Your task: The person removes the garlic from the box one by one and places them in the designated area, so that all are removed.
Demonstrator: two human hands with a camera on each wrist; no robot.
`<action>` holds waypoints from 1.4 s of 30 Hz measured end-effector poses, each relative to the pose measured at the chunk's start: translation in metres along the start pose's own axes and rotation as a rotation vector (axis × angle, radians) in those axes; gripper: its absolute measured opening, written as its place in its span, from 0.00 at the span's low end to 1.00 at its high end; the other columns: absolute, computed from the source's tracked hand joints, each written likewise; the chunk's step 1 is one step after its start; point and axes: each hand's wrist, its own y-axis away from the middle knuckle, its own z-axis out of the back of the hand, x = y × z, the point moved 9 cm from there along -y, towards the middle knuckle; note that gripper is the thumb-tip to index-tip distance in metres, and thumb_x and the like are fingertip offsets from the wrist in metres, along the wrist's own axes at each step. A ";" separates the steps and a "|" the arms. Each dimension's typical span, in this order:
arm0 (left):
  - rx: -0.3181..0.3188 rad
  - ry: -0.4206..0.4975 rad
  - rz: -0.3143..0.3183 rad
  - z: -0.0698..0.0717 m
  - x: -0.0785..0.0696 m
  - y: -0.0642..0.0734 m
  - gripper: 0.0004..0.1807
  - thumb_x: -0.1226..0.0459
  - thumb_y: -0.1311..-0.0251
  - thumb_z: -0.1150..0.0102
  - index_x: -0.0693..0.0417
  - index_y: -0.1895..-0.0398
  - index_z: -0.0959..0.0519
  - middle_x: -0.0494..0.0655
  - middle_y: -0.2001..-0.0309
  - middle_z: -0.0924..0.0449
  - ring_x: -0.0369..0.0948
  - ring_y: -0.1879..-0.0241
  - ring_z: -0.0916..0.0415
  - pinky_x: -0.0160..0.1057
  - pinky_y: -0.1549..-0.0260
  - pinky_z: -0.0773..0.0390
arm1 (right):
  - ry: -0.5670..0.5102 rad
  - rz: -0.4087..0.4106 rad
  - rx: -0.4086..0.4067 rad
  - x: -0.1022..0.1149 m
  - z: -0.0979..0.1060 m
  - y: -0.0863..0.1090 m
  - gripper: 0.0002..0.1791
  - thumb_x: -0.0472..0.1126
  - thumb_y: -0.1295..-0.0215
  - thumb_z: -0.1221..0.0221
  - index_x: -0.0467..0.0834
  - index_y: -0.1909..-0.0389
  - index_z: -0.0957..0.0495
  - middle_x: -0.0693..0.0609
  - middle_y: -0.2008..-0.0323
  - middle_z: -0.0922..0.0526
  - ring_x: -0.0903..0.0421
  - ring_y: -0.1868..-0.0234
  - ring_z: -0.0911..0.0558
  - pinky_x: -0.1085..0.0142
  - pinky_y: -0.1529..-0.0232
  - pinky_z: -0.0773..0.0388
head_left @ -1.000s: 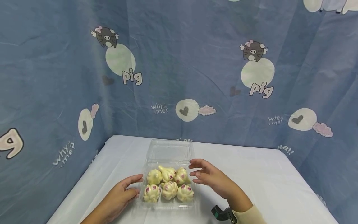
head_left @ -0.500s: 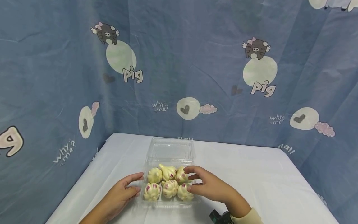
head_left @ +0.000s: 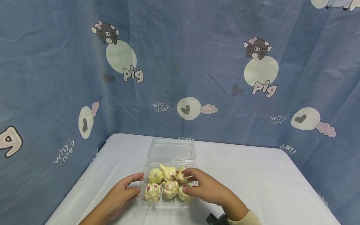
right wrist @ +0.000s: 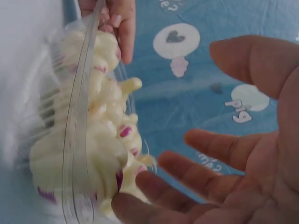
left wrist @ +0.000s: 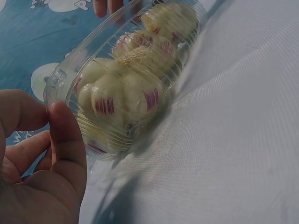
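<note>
A clear plastic clamshell box [head_left: 168,205] lies on the white table with its lid [head_left: 171,150] folded back. Several garlic bulbs [head_left: 170,189], cream with purple marks, fill it in two rows. At the box's left side, my left hand [head_left: 119,195] pinches the rim [left wrist: 57,80] between thumb and forefinger, clearest in the left wrist view. Over the right end of the box, my right hand [head_left: 209,187] spreads its fingers and thumb apart, close above the front right garlic bulb [head_left: 184,195]. Whether a fingertip touches that bulb I cannot tell.
White cloth [head_left: 253,175] covers the table, stretching to the right of the box. A blue curtain [head_left: 213,72] with pig prints hangs behind and along the sides. A black wrist device [head_left: 216,219] sits below my right forearm.
My right hand has moved left and slightly down, from beside the box to over its right-hand garlic bulbs. The left hand stays at the box's left edge.
</note>
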 end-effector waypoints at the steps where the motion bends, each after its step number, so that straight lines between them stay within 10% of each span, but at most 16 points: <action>1: 0.001 -0.002 -0.002 0.000 0.000 0.000 0.38 0.69 0.29 0.42 0.69 0.20 0.44 0.67 0.23 0.45 0.31 0.76 0.38 0.36 0.55 0.17 | 0.010 -0.013 -0.004 0.000 0.000 -0.001 0.34 0.50 0.27 0.36 0.40 0.27 0.31 0.42 0.30 0.27 0.38 0.29 0.27 0.40 0.34 0.25; 13: 0.003 -0.004 -0.001 0.000 -0.001 -0.001 0.38 0.69 0.29 0.42 0.67 0.19 0.44 0.66 0.22 0.45 0.33 0.67 0.28 0.35 0.55 0.17 | 0.082 -0.129 0.034 -0.008 -0.015 -0.006 0.31 0.47 0.36 0.29 0.48 0.33 0.24 0.48 0.32 0.22 0.41 0.33 0.22 0.45 0.37 0.21; 22: 0.005 -0.002 0.000 0.000 -0.002 -0.001 0.38 0.70 0.29 0.42 0.67 0.19 0.44 0.66 0.22 0.46 0.34 0.65 0.27 0.35 0.54 0.17 | 0.314 -0.089 0.014 -0.003 -0.024 -0.012 0.31 0.49 0.42 0.25 0.50 0.37 0.20 0.57 0.44 0.16 0.54 0.41 0.19 0.54 0.39 0.22; 42: 0.036 -0.002 0.011 -0.004 0.003 0.000 0.39 0.69 0.29 0.43 0.68 0.19 0.46 0.67 0.22 0.47 0.37 0.57 0.26 0.36 0.55 0.17 | 0.353 -0.075 -0.013 -0.002 -0.037 -0.017 0.18 0.45 0.42 0.27 0.49 0.52 0.18 0.61 0.55 0.19 0.64 0.56 0.24 0.63 0.51 0.24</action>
